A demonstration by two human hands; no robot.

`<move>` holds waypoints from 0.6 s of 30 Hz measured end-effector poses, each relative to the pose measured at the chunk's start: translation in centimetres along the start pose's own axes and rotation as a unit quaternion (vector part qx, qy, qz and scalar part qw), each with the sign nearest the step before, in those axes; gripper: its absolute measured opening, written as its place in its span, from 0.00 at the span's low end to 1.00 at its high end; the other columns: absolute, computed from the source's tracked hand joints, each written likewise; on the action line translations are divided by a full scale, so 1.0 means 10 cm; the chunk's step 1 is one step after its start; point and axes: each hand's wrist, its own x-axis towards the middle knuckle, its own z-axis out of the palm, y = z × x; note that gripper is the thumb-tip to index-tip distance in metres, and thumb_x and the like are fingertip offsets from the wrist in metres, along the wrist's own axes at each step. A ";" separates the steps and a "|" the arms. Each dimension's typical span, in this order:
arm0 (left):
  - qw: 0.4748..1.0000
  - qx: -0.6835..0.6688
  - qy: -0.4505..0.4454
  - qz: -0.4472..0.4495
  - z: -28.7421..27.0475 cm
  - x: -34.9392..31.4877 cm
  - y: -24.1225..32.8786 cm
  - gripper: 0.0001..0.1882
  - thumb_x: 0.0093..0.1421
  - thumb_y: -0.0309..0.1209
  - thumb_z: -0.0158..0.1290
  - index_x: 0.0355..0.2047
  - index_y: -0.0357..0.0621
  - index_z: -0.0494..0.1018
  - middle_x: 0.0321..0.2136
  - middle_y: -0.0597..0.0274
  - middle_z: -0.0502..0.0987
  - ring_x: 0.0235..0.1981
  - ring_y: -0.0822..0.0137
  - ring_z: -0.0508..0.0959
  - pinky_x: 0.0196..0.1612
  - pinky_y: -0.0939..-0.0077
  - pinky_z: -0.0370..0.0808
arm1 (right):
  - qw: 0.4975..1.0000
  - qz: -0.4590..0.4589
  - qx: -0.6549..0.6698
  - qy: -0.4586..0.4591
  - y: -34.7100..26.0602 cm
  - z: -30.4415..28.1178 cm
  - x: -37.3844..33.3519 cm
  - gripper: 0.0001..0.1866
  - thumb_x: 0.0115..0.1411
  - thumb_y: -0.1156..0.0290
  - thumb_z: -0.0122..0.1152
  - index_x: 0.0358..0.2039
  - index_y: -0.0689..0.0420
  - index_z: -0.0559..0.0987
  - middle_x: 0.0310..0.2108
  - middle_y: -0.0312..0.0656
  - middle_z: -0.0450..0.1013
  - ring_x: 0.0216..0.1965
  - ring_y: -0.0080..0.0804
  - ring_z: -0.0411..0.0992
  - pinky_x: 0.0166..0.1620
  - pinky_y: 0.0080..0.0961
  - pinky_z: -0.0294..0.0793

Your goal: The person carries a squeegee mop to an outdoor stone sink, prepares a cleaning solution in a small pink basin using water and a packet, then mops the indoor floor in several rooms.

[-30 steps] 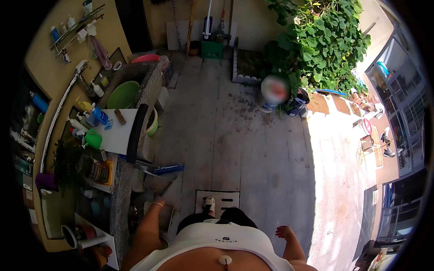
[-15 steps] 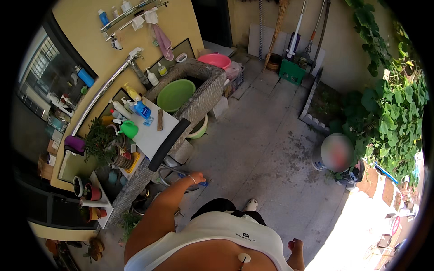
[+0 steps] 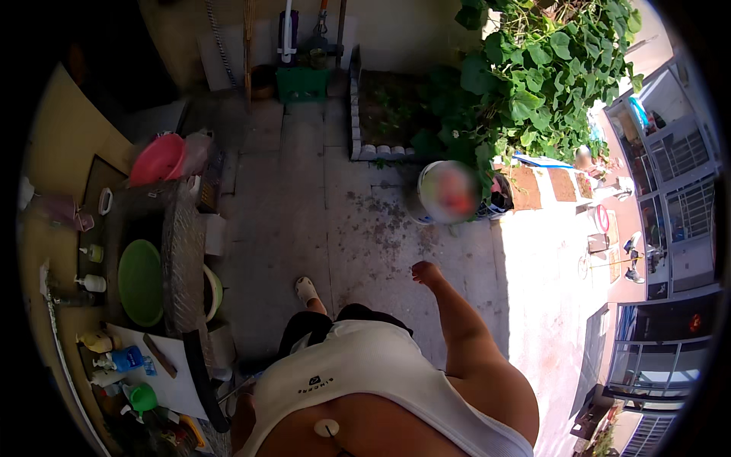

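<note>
My right hand point(image 3: 427, 273) is stretched out ahead over the paved floor, its fingers loosely bent and apart, with nothing visible in them. The nearest thing to it is a white bucket point(image 3: 423, 210), whose contents are blurred. My left hand point(image 3: 244, 405) is low beside my body, close to the black padded edge point(image 3: 204, 381) next to a white tabletop point(image 3: 180, 350). My body and the shadow hide most of its fingers, and I cannot make out what it touches. A pale clog point(image 3: 306, 290) is on my forward foot.
At left, a stone sink point(image 3: 183, 251) holds a green basin point(image 3: 141, 283); a pink basin point(image 3: 158, 160) is behind it. A blue bottle point(image 3: 126, 358) and a green spray bottle point(image 3: 142, 397) stand by the tabletop. Ahead are a green crate point(image 3: 302, 84), a bordered planting bed point(image 3: 384, 99) and leafy vines point(image 3: 533, 91).
My view has turned right, so the sink and tabletop have shifted left. My right hand has swung forward from beside my body. My left hand has dropped back against my side.
</note>
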 end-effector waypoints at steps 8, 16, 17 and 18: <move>0.545 0.608 0.187 0.547 -0.22 -0.13 3.43 0.13 0.57 0.37 0.45 0.25 0.39 0.71 0.21 0.54 0.70 0.25 0.60 0.73 0.29 0.59 0.72 | 0.925 0.233 0.273 -0.126 -0.09 -0.27 0.40 0.08 0.53 0.67 0.55 0.32 0.56 0.74 0.27 0.44 0.73 0.26 0.37 0.74 0.26 0.34 0.70; 0.803 0.246 0.165 0.517 -0.21 -1.35 5.36 0.16 0.55 0.38 0.48 0.35 0.38 0.75 0.30 0.53 0.77 0.33 0.55 0.76 0.41 0.66 0.72 | 0.820 0.434 0.373 -0.017 -1.02 -1.08 1.59 0.10 0.55 0.68 0.52 0.36 0.59 0.71 0.27 0.50 0.73 0.22 0.41 0.73 0.19 0.32 0.70; 0.777 0.243 0.195 0.547 -0.26 -1.34 5.48 0.17 0.55 0.39 0.48 0.37 0.39 0.74 0.31 0.53 0.77 0.33 0.56 0.76 0.41 0.67 0.72 | 0.801 0.428 0.420 -0.003 -1.13 -1.40 2.07 0.09 0.56 0.68 0.52 0.34 0.59 0.71 0.26 0.49 0.73 0.21 0.40 0.73 0.18 0.32 0.69; 0.819 0.252 0.150 0.493 -0.22 -1.38 5.56 0.17 0.56 0.40 0.49 0.38 0.39 0.74 0.31 0.54 0.77 0.34 0.57 0.77 0.41 0.67 0.71 | 0.772 0.435 0.463 0.017 -1.14 -1.67 2.37 0.07 0.56 0.69 0.52 0.32 0.59 0.72 0.24 0.48 0.73 0.20 0.38 0.73 0.17 0.31 0.68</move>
